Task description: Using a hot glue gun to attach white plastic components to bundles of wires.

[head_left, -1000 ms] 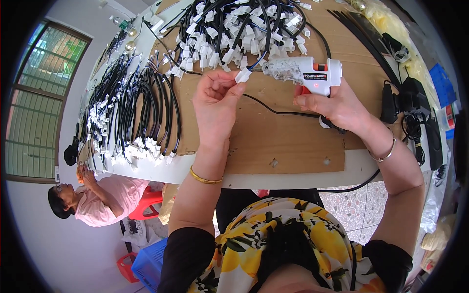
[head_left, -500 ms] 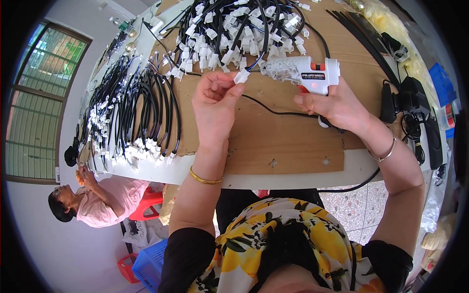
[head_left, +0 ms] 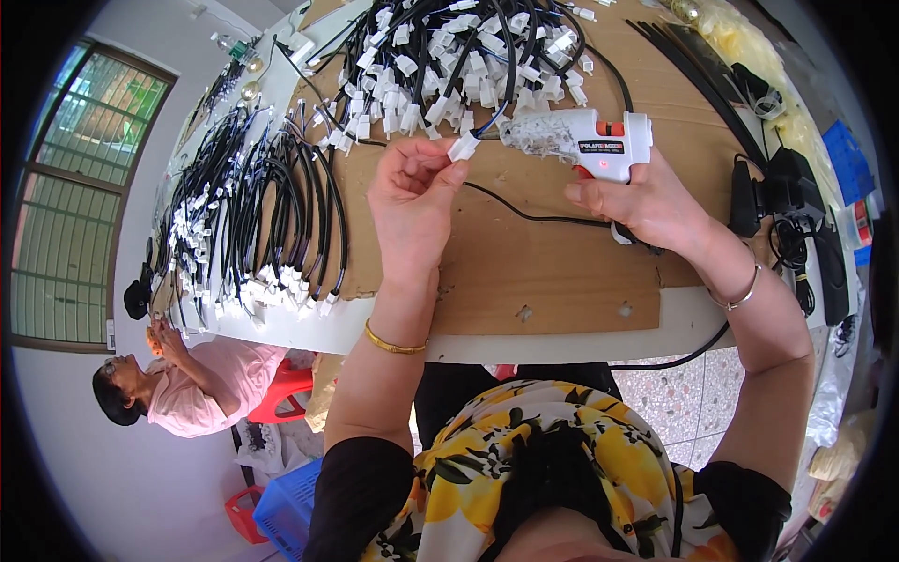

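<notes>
Between the thumb and fingers of my left hand (head_left: pixel 414 201) is a white plastic connector (head_left: pixel 462 147) on a black-sleeved cable. My right hand (head_left: pixel 646 201) grips a white hot glue gun (head_left: pixel 613 150) by its handle, fingers at the red trigger. The gun's nozzle, crusted with glue along its front, points left at the wire end of the connector. Whether the tip touches it I cannot tell. Just beyond my hands lies a large heap of black cables with white connectors (head_left: pixel 468 70).
Brown cardboard (head_left: pixel 552 272) covers the white table (head_left: pixel 688 318). More cables (head_left: pixel 272 197) lie in rows at the left. Black power adapters (head_left: pixel 791 187) and thin black strips (head_left: pixel 698 80) are at the right. A person in pink (head_left: pixel 201 389) sits beyond the left edge.
Almost nothing differs. Both hands, the connector and the glue gun keep nearly the same place, and the trigger finger looks slightly shifted.
</notes>
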A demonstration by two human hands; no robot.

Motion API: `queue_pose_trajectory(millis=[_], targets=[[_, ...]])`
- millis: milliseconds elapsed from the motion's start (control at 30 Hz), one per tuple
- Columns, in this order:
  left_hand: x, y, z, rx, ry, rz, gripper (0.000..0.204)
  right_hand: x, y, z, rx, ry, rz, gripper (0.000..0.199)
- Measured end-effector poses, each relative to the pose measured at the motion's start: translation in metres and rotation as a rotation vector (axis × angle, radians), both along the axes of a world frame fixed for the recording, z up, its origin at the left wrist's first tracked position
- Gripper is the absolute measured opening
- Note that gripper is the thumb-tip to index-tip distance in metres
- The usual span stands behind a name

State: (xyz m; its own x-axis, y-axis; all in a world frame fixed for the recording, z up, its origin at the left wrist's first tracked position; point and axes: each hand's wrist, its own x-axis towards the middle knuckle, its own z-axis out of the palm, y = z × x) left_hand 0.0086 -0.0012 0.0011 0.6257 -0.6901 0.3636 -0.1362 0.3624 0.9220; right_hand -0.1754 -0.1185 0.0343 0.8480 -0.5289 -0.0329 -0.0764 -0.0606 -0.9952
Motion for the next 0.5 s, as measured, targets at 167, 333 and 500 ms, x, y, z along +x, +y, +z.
queue_pose_trajectory(millis=[167,333,500], targets=[[0.0002,-0.0001,0.0001,-0.004,0.01,0.002,0.022,0.0001,0.0003,-0.0005,0.002,-0.015,-0.005,0.025],[0.0006,-0.0004,-0.0009,-0.007,0.011,-0.001,0.022,-0.0004,-0.0006,-0.0007,0.031,0.008,-0.002,0.027],[0.0008,-0.0001,-0.0005,0.006,-0.003,0.008,0.022,-0.0007,0.0006,0.0005,0.033,-0.013,-0.008,0.025]])
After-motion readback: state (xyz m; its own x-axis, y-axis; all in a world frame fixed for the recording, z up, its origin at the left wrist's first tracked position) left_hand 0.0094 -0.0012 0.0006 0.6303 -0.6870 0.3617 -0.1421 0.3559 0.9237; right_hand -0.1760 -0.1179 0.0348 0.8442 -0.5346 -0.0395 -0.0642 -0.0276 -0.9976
